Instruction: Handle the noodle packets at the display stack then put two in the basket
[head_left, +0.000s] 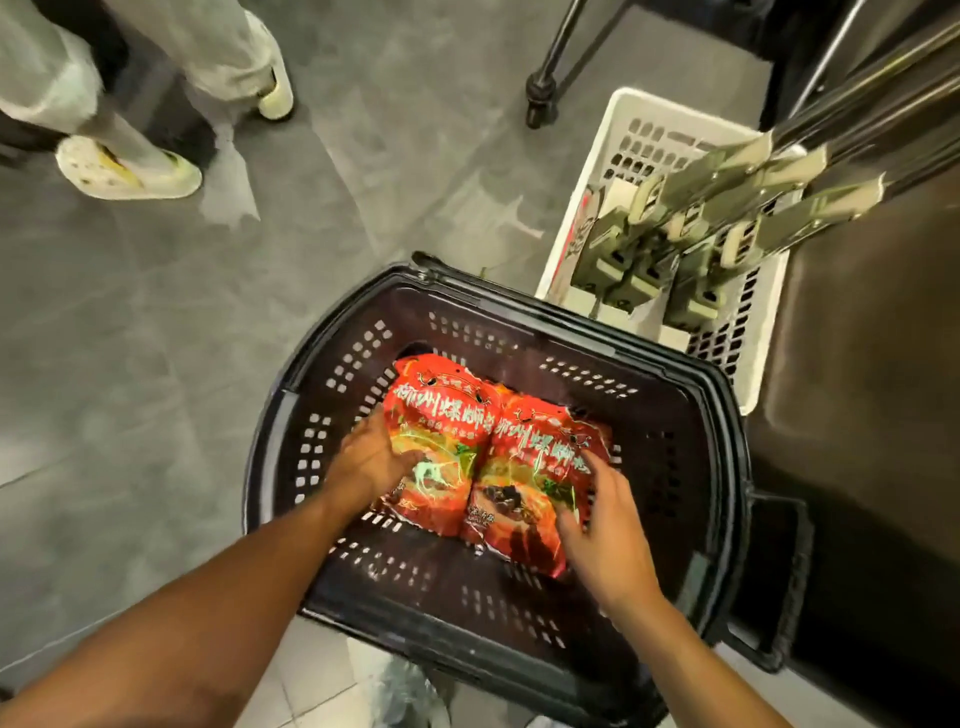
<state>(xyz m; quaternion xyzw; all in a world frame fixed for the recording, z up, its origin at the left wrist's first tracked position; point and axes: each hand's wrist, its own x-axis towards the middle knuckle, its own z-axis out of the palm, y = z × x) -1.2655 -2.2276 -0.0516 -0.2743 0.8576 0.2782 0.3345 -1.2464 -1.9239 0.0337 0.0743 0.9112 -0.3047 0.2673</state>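
Two red noodle packets lie side by side in a black shopping basket (291, 441) on the floor. My left hand (371, 457) lies on the left packet (441, 415), its fingers over the packet's left edge and its thumb across the front. My right hand (605, 530) rests with fingers spread on the lower right side of the right packet (535, 457). Whether either hand grips its packet cannot be made out.
A white perforated crate (654, 135) behind the basket at right holds boxes, with a tripod's clamped legs (727, 208) over it. A dark cabinet (857, 415) stands at right. Another person's legs and pale clogs (124, 166) stand at top left on the grey tile floor.
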